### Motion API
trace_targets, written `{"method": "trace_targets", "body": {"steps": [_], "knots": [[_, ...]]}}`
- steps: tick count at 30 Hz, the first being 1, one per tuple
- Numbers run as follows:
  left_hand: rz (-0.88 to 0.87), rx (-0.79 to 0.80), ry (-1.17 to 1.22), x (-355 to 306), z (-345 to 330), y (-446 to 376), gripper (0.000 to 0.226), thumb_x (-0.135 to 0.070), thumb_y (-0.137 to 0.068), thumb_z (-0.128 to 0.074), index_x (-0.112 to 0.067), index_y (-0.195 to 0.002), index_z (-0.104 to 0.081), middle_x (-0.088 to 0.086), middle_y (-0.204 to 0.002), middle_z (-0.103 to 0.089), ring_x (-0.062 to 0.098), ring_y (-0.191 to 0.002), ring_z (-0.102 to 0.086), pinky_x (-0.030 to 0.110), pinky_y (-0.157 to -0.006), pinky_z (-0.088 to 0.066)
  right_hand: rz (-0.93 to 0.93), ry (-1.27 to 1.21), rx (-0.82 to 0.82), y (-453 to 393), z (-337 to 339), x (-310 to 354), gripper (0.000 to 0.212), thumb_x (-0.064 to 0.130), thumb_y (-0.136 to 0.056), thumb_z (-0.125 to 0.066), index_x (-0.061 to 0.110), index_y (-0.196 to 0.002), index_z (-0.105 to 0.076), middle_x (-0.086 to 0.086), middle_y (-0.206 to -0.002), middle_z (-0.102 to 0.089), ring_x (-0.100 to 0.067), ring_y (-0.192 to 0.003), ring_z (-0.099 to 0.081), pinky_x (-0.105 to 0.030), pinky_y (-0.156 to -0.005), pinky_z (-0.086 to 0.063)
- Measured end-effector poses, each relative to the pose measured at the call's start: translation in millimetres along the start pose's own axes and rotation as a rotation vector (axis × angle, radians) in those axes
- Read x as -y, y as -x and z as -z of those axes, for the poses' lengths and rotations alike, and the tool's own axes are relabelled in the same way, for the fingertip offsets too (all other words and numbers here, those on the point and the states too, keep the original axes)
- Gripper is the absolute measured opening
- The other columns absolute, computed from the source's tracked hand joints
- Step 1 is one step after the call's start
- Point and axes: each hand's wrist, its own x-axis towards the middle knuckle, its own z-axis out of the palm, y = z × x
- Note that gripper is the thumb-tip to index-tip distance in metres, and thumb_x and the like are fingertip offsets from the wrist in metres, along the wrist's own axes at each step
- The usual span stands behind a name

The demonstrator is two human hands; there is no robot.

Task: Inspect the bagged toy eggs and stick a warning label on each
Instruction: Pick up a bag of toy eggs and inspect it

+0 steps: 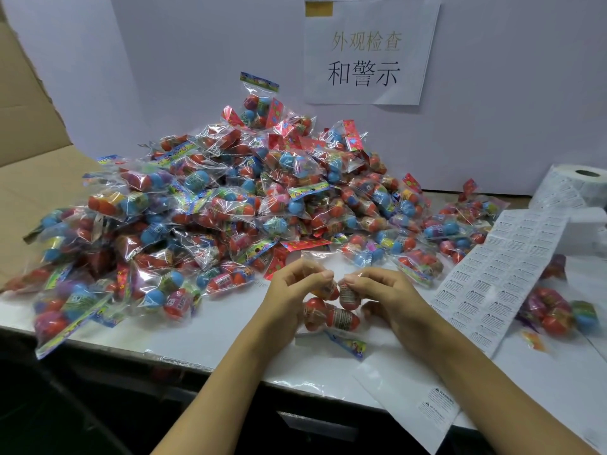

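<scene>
A clear bag of red toy eggs point(335, 315) hangs between my hands just above the white table point(230, 330), its coloured header card pointing down toward me. My left hand point(292, 290) pinches the bag's top edge on the left, and my right hand point(384, 292) pinches it on the right. A big heap of bagged toy eggs point(210, 205) covers the table behind and to the left. A strip of warning labels point(496, 274) runs down the table on the right from a label roll point(578, 185).
A few more bagged eggs point(555, 311) lie to the right of the label strip. Backing paper with two labels point(427, 402) hangs over the front edge. A white wall with a paper sign point(368, 50) stands behind; cardboard point(29, 178) lies at the left.
</scene>
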Motion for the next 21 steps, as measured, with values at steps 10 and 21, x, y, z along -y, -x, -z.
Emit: {"method": "trace_targets", "body": {"steps": [10,21], "knots": [[0.041,-0.037,0.027,-1.7,-1.0,2.0,0.012,-0.02,-0.074,-0.082,-0.01,-0.079,-0.077,0.016,-0.079,-0.069,0.029,-0.067,-0.069,0.037,-0.063,-0.06,0.006,0.023,-0.06,-0.7,-2.5,-0.4,0.051,0.063,-0.063,-0.084,0.015,-0.079,-0.074,-0.004,-0.078,-0.066,-0.022,-0.073,-0.06,-0.03,-0.06,-0.049],[-0.005,-0.078,0.022,-6.4,-5.4,2.8,0.015,-0.023,-0.087,-0.069,-0.013,-0.086,-0.08,0.006,-0.081,-0.074,0.018,-0.079,-0.07,0.033,-0.064,-0.06,-0.019,-0.053,-0.165,-0.7,-2.3,4.4,0.033,0.046,-0.063,-0.084,0.016,-0.075,-0.077,-0.009,-0.077,-0.069,-0.036,-0.078,-0.057,-0.047,-0.074,-0.04]]}}
